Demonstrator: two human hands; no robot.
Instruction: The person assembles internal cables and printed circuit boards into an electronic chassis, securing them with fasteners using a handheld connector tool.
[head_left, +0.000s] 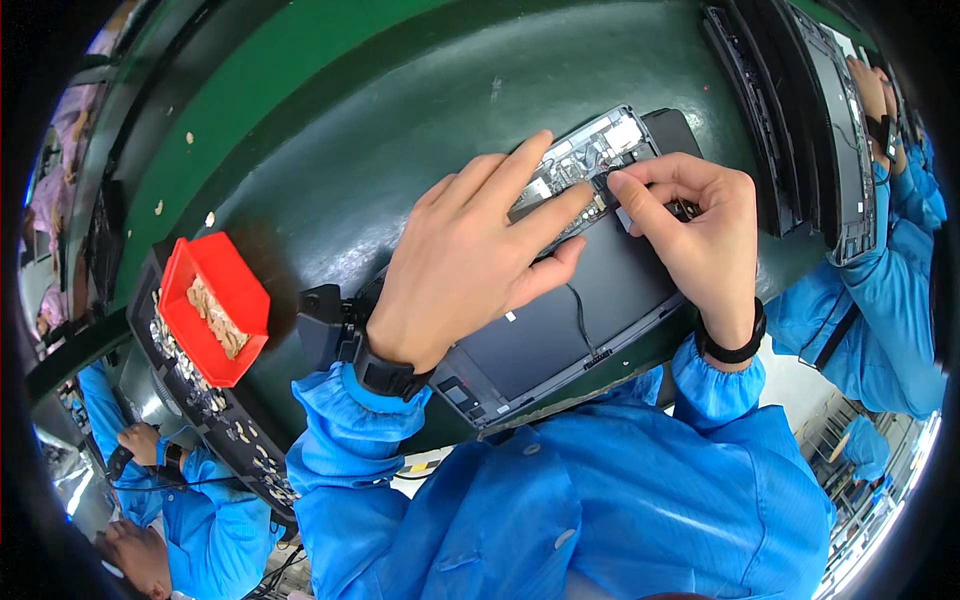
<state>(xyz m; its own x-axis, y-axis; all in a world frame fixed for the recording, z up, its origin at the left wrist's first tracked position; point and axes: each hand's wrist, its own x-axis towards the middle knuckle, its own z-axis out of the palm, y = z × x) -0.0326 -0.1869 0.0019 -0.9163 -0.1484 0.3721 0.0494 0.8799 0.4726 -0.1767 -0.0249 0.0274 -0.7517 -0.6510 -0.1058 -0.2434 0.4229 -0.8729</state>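
Our left hand (470, 265) lies flat, fingers spread, pressing on the opened device (560, 300); our right hand (700, 225) pinches a small dark part (603, 183) at the exposed circuit board (585, 160) near the device's far end. The device rests on the dark tabletop (400, 130). A red bin (215, 305) of small parts stands to the left; more devices (810, 120) lie at right.

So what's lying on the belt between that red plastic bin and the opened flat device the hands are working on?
In the head view, a small black block-shaped fixture sits between the red plastic bin and the opened dark flat device, beside the left hand's wrist; otherwise bare dark belt.
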